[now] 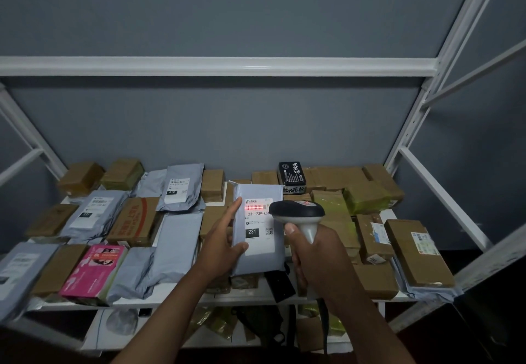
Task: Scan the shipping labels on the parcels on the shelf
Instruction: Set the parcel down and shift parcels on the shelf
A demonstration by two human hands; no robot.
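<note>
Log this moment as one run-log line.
step: scanning | left hand: holds grey mailer | right hand: grips scanner | red beam on label barcode

The scene was dim and bluish, with no clear light source. A red scan line glowed on the shipping label [258,221]. Wide-angle distortion bent the shelf [216,66] frame outward; edges were soft.

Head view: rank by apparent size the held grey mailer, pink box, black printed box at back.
1. Grey mailer, though it is held up nearer the camera, which inflates it.
2. Pink box.
3. Black printed box, farthest back, so it may look undersized.
</note>
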